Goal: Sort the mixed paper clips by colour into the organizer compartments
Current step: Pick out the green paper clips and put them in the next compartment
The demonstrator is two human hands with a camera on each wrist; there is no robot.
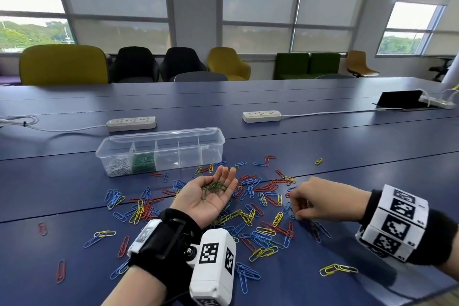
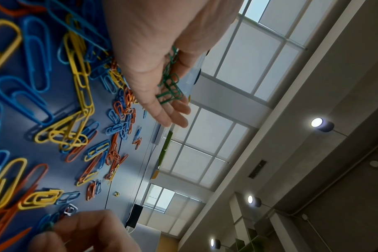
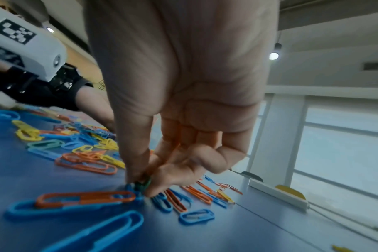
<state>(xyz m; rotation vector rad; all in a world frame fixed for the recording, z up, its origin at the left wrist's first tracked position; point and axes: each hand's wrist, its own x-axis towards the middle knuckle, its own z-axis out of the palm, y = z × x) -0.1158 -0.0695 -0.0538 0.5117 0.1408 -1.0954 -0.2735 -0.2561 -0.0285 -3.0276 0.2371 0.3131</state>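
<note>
Red, blue and yellow paper clips [image 1: 250, 216] lie scattered over the blue table. The clear organizer [image 1: 159, 149] stands behind them, with white clips [image 1: 118, 166] in its leftmost compartment and green clips [image 1: 143, 162] in the one beside it. My left hand [image 1: 211, 194] is palm up above the pile, fingers relaxed, cupping a small heap of green clips [image 1: 214, 187] [image 2: 169, 85]. To the right, my right hand [image 1: 313, 204] reaches down to the table. Its thumb and fingertips [image 3: 140, 180] pinch a green clip [image 3: 144, 184] among blue and orange ones.
Two white power strips [image 1: 131, 123] [image 1: 262, 116] with cables lie behind the organizer. A black tablet-like device [image 1: 400, 99] sits at the far right. Chairs line the table's far side. Stray clips lie near the front edge [image 1: 337, 269].
</note>
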